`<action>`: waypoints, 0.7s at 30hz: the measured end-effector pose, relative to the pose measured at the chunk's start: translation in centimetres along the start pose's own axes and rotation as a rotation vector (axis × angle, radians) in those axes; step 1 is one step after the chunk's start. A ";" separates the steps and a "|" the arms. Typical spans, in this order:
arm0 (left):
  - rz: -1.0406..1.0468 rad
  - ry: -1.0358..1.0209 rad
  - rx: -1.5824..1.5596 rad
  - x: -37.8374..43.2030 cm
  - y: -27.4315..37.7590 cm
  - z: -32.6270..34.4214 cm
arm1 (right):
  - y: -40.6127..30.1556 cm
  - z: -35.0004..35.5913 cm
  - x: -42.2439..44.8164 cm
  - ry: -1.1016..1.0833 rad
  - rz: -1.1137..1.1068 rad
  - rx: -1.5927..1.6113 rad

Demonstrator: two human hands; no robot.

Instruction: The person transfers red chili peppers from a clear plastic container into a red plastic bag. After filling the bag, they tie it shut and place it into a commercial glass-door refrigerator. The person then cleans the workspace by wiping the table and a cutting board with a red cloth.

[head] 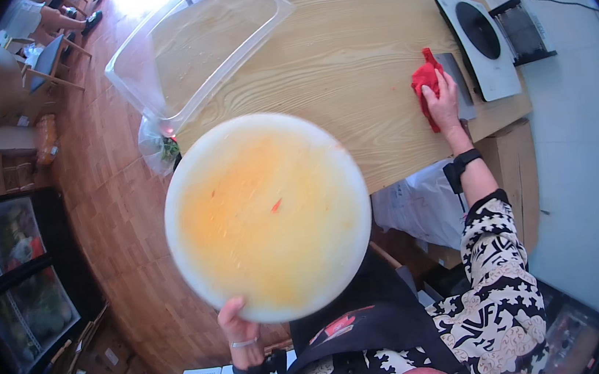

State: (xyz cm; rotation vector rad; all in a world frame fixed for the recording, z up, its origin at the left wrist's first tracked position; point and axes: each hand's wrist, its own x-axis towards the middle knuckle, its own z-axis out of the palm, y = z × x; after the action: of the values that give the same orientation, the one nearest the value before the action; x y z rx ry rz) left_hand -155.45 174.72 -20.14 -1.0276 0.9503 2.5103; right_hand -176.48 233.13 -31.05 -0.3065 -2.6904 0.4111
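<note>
My left hand [237, 319] grips the lower left rim of a round white cutting board [282, 233], lifted beside the table's edge. Orange-yellow stains cover its face, with a small red scrap near the middle. On the wooden table [331, 72], my right hand [442, 101] holds a bunched red cloth [423, 81]. Beside that hand, a cleaver with a broad grey blade [456, 83] lies partly hidden, its handle end under my wrist.
A clear plastic tub [211, 47] stands at the table's far left, over its edge. A white induction cooker [483, 44] sits at the right. Below are a white plastic bag [418, 206] and a cardboard box [515, 179]. A person's legs [59, 23] show far left.
</note>
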 end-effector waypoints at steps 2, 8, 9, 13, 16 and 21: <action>0.140 0.092 -0.015 -3.2 0.9 -3.0 | -3.3 2.6 0.3 0.066 -0.003 -0.138; 0.405 0.164 -0.174 -8.3 4.5 -12.0 | -9.3 8.7 5.1 0.098 -0.090 -0.066; 0.433 0.176 -0.194 -8.3 4.7 -13.0 | -10.8 9.2 5.8 0.079 -0.125 -0.037; 0.544 0.232 -0.254 -7.4 6.0 -16.4 | -17.4 10.1 6.2 -0.029 -0.311 0.107; 0.610 0.329 -0.229 -4.8 6.6 -21.6 | -22.0 9.6 4.4 -0.094 -0.447 0.210; 0.559 0.290 -0.244 1.7 6.3 -23.8 | -30.6 8.2 -0.8 -0.185 -0.586 0.349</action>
State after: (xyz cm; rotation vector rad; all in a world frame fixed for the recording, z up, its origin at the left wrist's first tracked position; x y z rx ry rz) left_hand -147.08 154.20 -31.07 -1.3890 1.1644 3.0471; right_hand -183.81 202.40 -28.47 0.6304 -2.6481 0.7278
